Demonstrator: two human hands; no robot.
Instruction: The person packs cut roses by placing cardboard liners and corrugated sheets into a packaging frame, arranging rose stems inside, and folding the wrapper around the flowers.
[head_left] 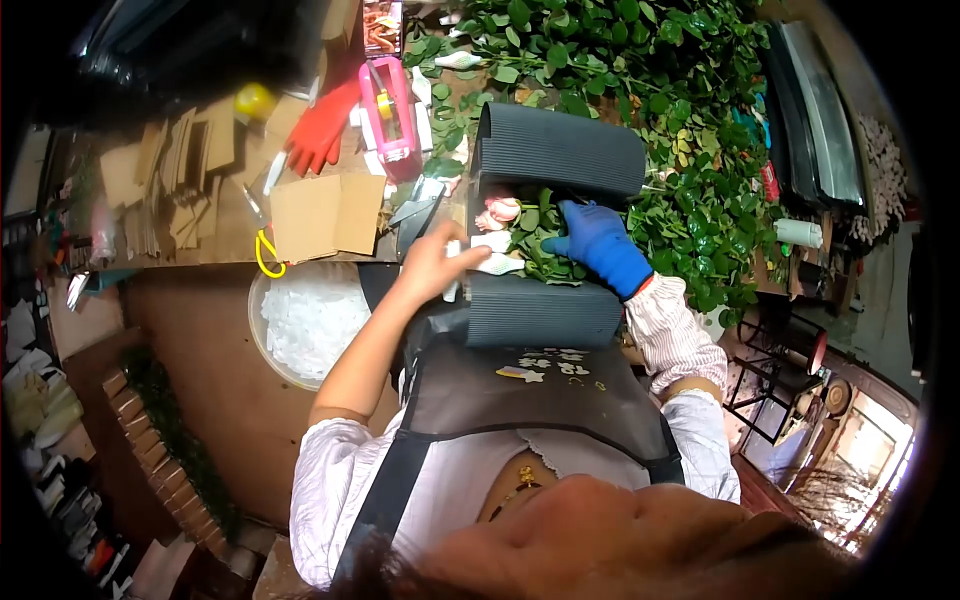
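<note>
Had the roses (502, 210) lying between two dark ridged flaps (562, 152). Set the bare left hand (436, 263) beside white wraps (502, 264), the gloved right hand (603, 243) over leaves (540, 216); could not tell either hand's hold. Seemed best to press lightly, without bruising the roses.

- Bare left hand (435, 262) at the white-wrapped buds (498, 263).
- Blue-gloved right hand (597, 242) on leafy stems (543, 262), near pink roses (500, 212).
- Ribbed dark covers (560, 150) either side.
- Greenery (700, 190) heaped to the right; pink tape dispenser (390, 115), red glove (322, 130) leftward.
</note>
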